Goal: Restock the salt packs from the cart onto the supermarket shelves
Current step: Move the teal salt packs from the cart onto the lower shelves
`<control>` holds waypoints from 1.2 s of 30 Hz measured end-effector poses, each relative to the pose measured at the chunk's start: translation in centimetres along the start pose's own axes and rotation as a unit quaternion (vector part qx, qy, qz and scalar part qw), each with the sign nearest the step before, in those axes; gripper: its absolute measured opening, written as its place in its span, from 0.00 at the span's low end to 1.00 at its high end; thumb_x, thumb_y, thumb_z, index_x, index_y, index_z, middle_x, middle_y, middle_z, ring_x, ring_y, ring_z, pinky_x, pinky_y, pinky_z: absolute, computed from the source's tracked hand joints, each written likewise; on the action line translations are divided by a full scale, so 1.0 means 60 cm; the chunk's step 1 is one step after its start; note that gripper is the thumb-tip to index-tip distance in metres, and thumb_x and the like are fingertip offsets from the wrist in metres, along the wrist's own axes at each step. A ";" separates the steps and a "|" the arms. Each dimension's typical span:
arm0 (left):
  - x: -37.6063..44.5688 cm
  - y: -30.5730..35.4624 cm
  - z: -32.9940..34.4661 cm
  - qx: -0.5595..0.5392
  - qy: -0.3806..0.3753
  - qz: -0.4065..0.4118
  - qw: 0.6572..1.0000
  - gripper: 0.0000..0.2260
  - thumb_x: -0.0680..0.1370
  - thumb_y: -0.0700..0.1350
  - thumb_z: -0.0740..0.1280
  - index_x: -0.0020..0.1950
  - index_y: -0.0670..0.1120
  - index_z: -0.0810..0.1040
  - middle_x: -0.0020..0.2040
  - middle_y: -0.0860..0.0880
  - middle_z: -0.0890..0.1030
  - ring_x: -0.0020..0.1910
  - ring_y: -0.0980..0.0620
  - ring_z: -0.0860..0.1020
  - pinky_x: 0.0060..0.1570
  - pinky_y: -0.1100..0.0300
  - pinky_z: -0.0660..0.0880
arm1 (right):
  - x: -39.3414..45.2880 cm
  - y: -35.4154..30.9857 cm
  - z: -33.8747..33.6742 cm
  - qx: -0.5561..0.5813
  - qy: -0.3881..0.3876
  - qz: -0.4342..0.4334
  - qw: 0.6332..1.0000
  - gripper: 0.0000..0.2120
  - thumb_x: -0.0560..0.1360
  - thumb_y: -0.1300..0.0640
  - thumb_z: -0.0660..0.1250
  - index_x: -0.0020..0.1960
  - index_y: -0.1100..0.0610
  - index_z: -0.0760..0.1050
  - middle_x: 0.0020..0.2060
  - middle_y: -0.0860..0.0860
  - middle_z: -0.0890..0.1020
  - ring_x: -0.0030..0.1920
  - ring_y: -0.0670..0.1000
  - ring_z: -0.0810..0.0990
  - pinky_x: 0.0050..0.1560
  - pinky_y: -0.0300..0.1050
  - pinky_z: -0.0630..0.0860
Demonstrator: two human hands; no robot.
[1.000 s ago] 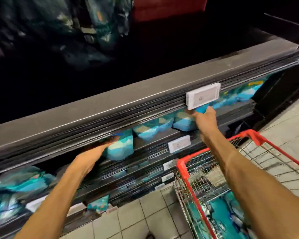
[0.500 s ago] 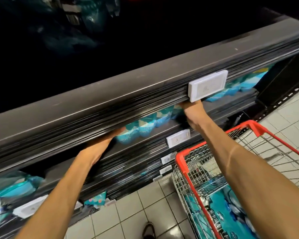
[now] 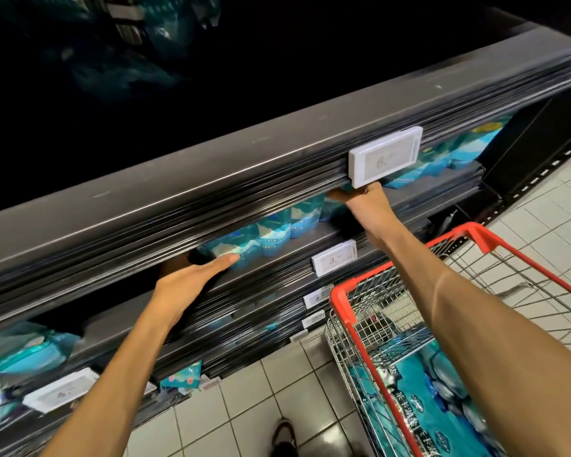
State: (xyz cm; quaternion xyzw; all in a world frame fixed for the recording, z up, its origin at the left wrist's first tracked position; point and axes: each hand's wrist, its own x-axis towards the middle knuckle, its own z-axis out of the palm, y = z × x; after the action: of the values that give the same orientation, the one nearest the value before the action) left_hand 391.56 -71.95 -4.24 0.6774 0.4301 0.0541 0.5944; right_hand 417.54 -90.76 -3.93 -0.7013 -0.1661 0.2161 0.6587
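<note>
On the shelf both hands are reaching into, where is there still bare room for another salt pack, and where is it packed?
Bare shelf board shows in front of the salt packs, between the left hand and the right hand, above the lower price tag. The row between the hands is crowded. Right of the upper price tag, more packs fill the shelf.

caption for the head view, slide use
Both hands reach among salt packs on the shelf, cart alongside.
</note>
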 end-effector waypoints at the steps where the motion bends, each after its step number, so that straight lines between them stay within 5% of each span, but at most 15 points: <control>1: -0.003 -0.009 0.000 -0.004 0.048 0.019 0.999 0.24 0.50 0.69 0.79 0.40 0.59 0.85 0.44 0.60 0.85 0.50 0.59 0.82 0.53 0.65 0.75 | -0.003 0.002 -0.007 -0.014 0.000 0.012 1.000 0.16 0.70 0.62 0.76 0.57 0.59 0.80 0.50 0.51 0.86 0.51 0.47 0.85 0.50 0.41 0.80; 3: -0.012 -0.020 0.006 -0.019 0.081 0.129 0.988 0.18 0.57 0.60 0.81 0.45 0.61 0.85 0.44 0.60 0.86 0.47 0.60 0.84 0.45 0.70 0.77 | -0.014 0.008 -0.020 -0.033 0.008 0.019 0.999 0.15 0.69 0.59 0.77 0.54 0.58 0.81 0.47 0.48 0.87 0.47 0.45 0.85 0.48 0.40 0.79; 5: -0.023 -0.036 0.013 -0.037 0.097 0.215 0.971 0.17 0.65 0.50 0.80 0.51 0.60 0.81 0.50 0.57 0.85 0.50 0.62 0.82 0.47 0.71 0.77 | -0.029 0.009 -0.033 -0.040 0.001 0.004 0.999 0.14 0.69 0.58 0.77 0.53 0.54 0.81 0.47 0.45 0.87 0.49 0.44 0.85 0.50 0.38 0.78; 8: -0.054 -0.071 0.030 -0.061 0.212 0.247 0.944 0.12 0.74 0.49 0.74 0.53 0.58 0.74 0.48 0.57 0.78 0.47 0.62 0.77 0.53 0.65 0.74 | -0.074 0.004 -0.063 -0.034 0.001 -0.008 0.999 0.19 0.69 0.57 0.79 0.58 0.51 0.79 0.53 0.45 0.85 0.56 0.42 0.82 0.59 0.36 0.77; 10: -0.084 -0.091 0.054 -0.064 0.217 0.287 0.931 0.03 0.77 0.49 0.66 0.48 0.56 0.72 0.42 0.57 0.76 0.42 0.62 0.74 0.48 0.69 0.71 | -0.112 0.006 -0.092 -0.032 0.006 -0.013 0.999 0.22 0.70 0.57 0.78 0.62 0.52 0.78 0.56 0.47 0.85 0.59 0.44 0.81 0.62 0.38 0.75; 14: -0.126 -0.109 0.131 -0.019 0.105 0.286 0.952 0.07 0.80 0.41 0.63 0.42 0.48 0.73 0.38 0.56 0.77 0.37 0.61 0.73 0.40 0.70 0.70 | -0.211 0.019 -0.171 -0.025 0.068 0.009 0.997 0.16 0.75 0.56 0.73 0.62 0.55 0.78 0.54 0.53 0.85 0.56 0.50 0.83 0.59 0.42 0.79; 22: -0.197 -0.068 0.401 0.006 -0.192 0.247 0.950 0.09 0.75 0.58 0.63 0.44 0.53 0.75 0.34 0.47 0.75 0.31 0.55 0.72 0.33 0.64 0.70 | -0.476 0.155 -0.349 0.048 0.335 0.125 0.933 0.08 0.79 0.59 0.68 0.54 0.62 0.80 0.46 0.56 0.87 0.47 0.53 0.86 0.42 0.41 0.80; 26: -0.220 -0.086 0.577 0.106 -0.346 0.160 0.918 0.05 0.79 0.50 0.66 0.43 0.57 0.77 0.36 0.55 0.81 0.32 0.58 0.80 0.30 0.67 0.72 | -0.609 0.277 -0.435 0.066 0.485 0.198 0.849 0.04 0.79 0.61 0.67 0.47 0.58 0.80 0.34 0.44 0.85 0.35 0.42 0.83 0.34 0.36 0.77; 30: -0.222 -0.164 0.743 0.229 -0.427 0.035 0.874 0.08 0.81 0.40 0.63 0.43 0.48 0.73 0.38 0.48 0.80 0.33 0.53 0.81 0.23 0.63 0.71 | -0.718 0.409 -0.493 0.063 0.553 0.299 0.775 0.04 0.81 0.61 0.65 0.50 0.61 0.77 0.36 0.52 0.80 0.32 0.44 0.79 0.25 0.35 0.75; 32: -0.218 -0.220 0.808 0.306 -0.446 -0.003 0.841 0.10 0.79 0.40 0.64 0.38 0.45 0.71 0.35 0.44 0.75 0.33 0.46 0.77 0.30 0.60 0.70 | -0.762 0.473 -0.508 0.047 0.560 0.352 0.749 0.10 0.80 0.64 0.65 0.40 0.60 0.73 0.32 0.55 0.75 0.28 0.46 0.75 0.28 0.42 0.69; 36: -0.193 -0.346 0.867 0.491 -0.428 0.051 0.757 0.16 0.80 0.42 0.62 0.33 0.51 0.65 0.32 0.54 0.69 0.31 0.57 0.68 0.31 0.65 0.65 | -0.817 0.584 -0.504 0.025 0.469 0.456 0.756 0.16 0.79 0.62 0.68 0.35 0.55 0.67 0.30 0.54 0.74 0.36 0.55 0.75 0.37 0.50 0.70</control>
State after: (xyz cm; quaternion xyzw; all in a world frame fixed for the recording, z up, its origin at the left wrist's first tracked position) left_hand 404.01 -120.50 -31.84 0.8496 0.0633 -0.4302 0.2986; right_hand 389.76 -144.59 -33.55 -0.6912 0.5079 0.1392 0.4948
